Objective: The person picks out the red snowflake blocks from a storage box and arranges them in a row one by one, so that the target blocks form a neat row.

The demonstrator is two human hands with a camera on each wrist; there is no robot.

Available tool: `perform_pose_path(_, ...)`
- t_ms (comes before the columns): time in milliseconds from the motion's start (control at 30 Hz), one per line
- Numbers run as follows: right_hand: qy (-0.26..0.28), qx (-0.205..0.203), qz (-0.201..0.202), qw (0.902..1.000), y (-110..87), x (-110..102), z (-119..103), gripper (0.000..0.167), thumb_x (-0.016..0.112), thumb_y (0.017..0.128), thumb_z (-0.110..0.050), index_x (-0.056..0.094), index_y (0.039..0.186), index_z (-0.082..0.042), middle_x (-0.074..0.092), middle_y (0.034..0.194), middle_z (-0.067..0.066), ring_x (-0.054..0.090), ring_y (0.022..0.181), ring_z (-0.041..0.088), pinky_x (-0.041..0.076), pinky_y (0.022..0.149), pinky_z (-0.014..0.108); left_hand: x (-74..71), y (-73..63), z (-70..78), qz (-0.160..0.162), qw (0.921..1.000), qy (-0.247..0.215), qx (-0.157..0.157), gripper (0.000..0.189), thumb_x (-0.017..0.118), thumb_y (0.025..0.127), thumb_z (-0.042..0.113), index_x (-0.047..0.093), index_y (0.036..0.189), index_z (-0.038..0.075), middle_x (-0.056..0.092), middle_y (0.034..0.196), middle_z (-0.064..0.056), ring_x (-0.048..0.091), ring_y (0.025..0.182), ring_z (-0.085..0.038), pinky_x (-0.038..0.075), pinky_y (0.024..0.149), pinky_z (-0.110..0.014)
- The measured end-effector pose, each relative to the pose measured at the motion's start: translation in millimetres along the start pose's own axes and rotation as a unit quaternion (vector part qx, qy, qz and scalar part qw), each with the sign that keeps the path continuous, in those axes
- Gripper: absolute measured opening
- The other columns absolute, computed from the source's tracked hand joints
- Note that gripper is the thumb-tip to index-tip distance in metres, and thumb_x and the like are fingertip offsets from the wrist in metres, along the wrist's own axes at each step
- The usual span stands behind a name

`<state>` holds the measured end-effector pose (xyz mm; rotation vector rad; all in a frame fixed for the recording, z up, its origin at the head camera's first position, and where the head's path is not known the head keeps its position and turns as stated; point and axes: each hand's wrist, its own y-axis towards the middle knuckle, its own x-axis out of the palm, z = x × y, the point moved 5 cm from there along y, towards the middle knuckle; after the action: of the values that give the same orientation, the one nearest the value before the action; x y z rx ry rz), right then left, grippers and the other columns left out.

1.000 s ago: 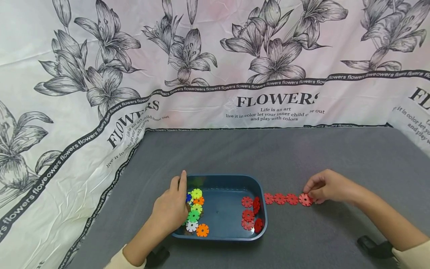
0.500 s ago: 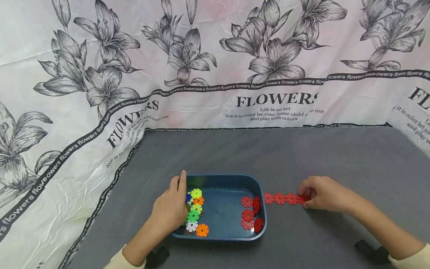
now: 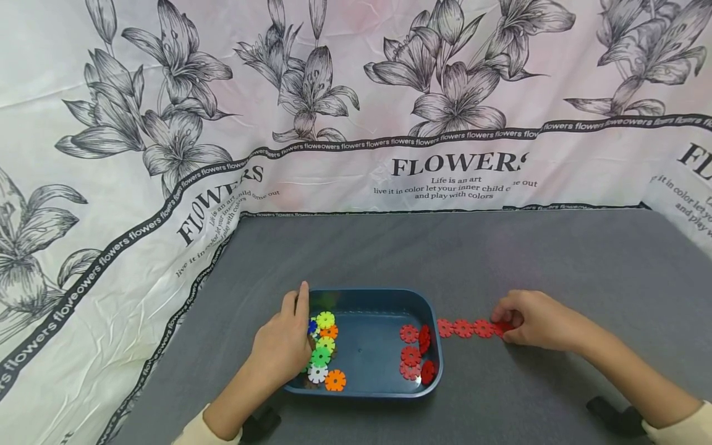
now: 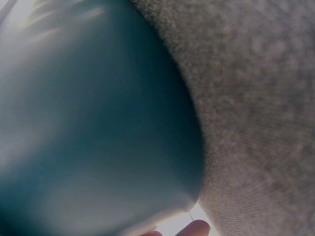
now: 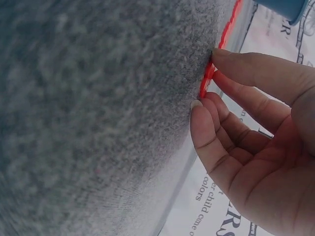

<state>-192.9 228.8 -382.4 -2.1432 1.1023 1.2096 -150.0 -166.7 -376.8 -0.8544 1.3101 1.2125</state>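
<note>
A dark blue tray point(image 3: 361, 393) sits on the grey cloth, and my left hand point(image 3: 282, 345) grips its left end. In the left wrist view the tray's outer wall point(image 4: 98, 123) fills much of the picture. Several red notched plastic discs point(image 3: 463, 329) lie flat in a row from the tray's right side. My right hand point(image 3: 536, 321) holds the red disc point(image 3: 503, 328) at the row's right end, mostly covered by fingers. The right wrist view shows thumb and fingers around that red disc point(image 5: 206, 83), low against the cloth.
Inside the tray, more red discs point(image 3: 410, 356) lie at the right end. Yellow, green, white, blue and orange discs point(image 3: 335, 381) are heaped at the left, partly behind my hand. Behind the grey tabletop point(image 3: 367, 253) hangs a flower-printed curtain point(image 3: 334, 179).
My right hand has come left and closer over the end disc, which is now mostly hidden and nearer its neighbour. The left hand and tray stay put.
</note>
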Motion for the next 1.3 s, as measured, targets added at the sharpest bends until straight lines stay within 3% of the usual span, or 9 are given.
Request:
perform_pose_path(267, -0.018, -0.007, -0.001, 0.9998, 1.9, -3, -3, 0.023, 0.085, 0.073, -0.006, 0.074, 0.093, -0.011, 0.059, 0.088, -0.007, 0.051, 0.072, 0.007, 0.046, 0.060, 0.027, -0.3, 0.2, -0.3, -0.003, 1.0000, -0.003, -0.004, 0.082, 0.068, 0.084, 0.006, 0.028, 0.155, -0.002, 0.045, 0.139, -0.023, 0.040, 0.055, -0.014, 0.036, 0.042, -0.026)
perform_pose_path(400, -0.044, -0.011, 0.023, 0.9987, 4.8, -9, -13, 0.022, 0.085, 0.075, -0.008, 0.074, 0.094, -0.011, 0.060, 0.089, -0.007, 0.054, 0.075, 0.011, 0.048, 0.063, 0.030, 0.1, 0.0, 0.3, -0.007, 1.0000, -0.004, -0.003, 0.082, 0.068, 0.085, 0.006, 0.028, 0.156, -0.003, 0.045, 0.140, -0.023, 0.040, 0.056, -0.014, 0.036, 0.042, -0.025)
perform_pose_path(500, -0.069, -0.032, 0.057, 0.9955, 8.3, -15, -33, 0.020, 0.082, 0.078, -0.007, 0.074, 0.095, -0.013, 0.061, 0.092, -0.008, 0.058, 0.079, 0.013, 0.051, 0.067, 0.032, 0.1, -0.1, 0.8, -0.011, 0.9999, -0.007, -0.004, 0.082, 0.068, 0.085, 0.005, 0.027, 0.156, -0.002, 0.044, 0.140, -0.023, 0.041, 0.056, -0.014, 0.036, 0.042, -0.026)
perform_pose_path(633, -0.081, -0.091, 0.102, 0.9872, 14.7, -20, -71, 0.020, 0.080, 0.081, -0.006, 0.074, 0.098, -0.016, 0.062, 0.095, -0.009, 0.060, 0.083, 0.011, 0.054, 0.069, 0.034, -0.9, -0.4, 1.4, -0.011, 0.9999, -0.009, -0.005, 0.082, 0.068, 0.085, 0.005, 0.027, 0.156, -0.003, 0.044, 0.140, -0.023, 0.042, 0.056, -0.015, 0.036, 0.042, -0.026)
perform_pose_path(733, -0.083, -0.150, 0.104, 0.9797, 23.3, -15, -102, 0.020, 0.080, 0.082, -0.007, 0.074, 0.099, -0.016, 0.064, 0.100, -0.006, 0.062, 0.086, 0.013, 0.055, 0.071, 0.034, -1.5, -0.6, 1.4, -0.008, 0.9999, -0.008, -0.004, 0.082, 0.068, 0.085, 0.005, 0.027, 0.156, -0.003, 0.044, 0.140, -0.024, 0.041, 0.055, -0.014, 0.035, 0.042, -0.026)
perform_pose_path(833, -0.094, -0.203, 0.064, 0.9725, 34.7, 0, -128, 0.018, 0.080, 0.084, -0.013, 0.074, 0.102, -0.014, 0.064, 0.105, -0.003, 0.062, 0.092, 0.014, 0.055, 0.075, 0.032, -1.3, -0.5, 0.8, -0.007, 0.9999, -0.009, -0.003, 0.082, 0.067, 0.086, 0.005, 0.027, 0.156, -0.003, 0.044, 0.141, -0.024, 0.040, 0.055, -0.014, 0.035, 0.041, -0.026)
perform_pose_path(967, -0.146, -0.229, -0.046, 0.9614, 49.7, 28, -150, 0.029, 0.080, 0.087, -0.026, 0.071, 0.111, -0.012, 0.062, 0.113, 0.000, 0.057, 0.100, 0.016, 0.052, 0.080, 0.028, -0.3, -0.2, -0.3, -0.011, 0.9998, -0.012, -0.008, 0.083, 0.069, 0.086, 0.006, 0.026, 0.156, -0.002, 0.043, 0.142, -0.024, 0.042, 0.056, -0.015, 0.036, 0.041, -0.026)
perform_pose_path(1133, -0.271, -0.150, -0.173, 0.9352, 64.1, 59, -159, 0.061, 0.079, 0.082, -0.050, 0.063, 0.129, -0.016, 0.058, 0.120, 0.002, 0.055, 0.094, 0.019, 0.051, 0.080, 0.031, -0.1, -0.1, 0.3, -0.015, 0.9998, -0.011, -0.009, 0.083, 0.068, 0.086, 0.006, 0.026, 0.156, -0.002, 0.043, 0.142, -0.024, 0.042, 0.056, -0.015, 0.036, 0.041, -0.026)
perform_pose_path(1300, -0.349, -0.068, -0.223, 0.9075, 74.9, 77, -164, 0.072, 0.085, 0.074, -0.051, 0.060, 0.134, -0.020, 0.057, 0.117, 0.003, 0.055, 0.083, 0.021, 0.052, 0.074, 0.034, 0.0, -0.1, 0.1, -0.014, 0.9998, -0.009, -0.008, 0.083, 0.068, 0.086, 0.006, 0.026, 0.157, -0.002, 0.044, 0.141, -0.023, 0.040, 0.054, -0.014, 0.034, 0.040, -0.026)
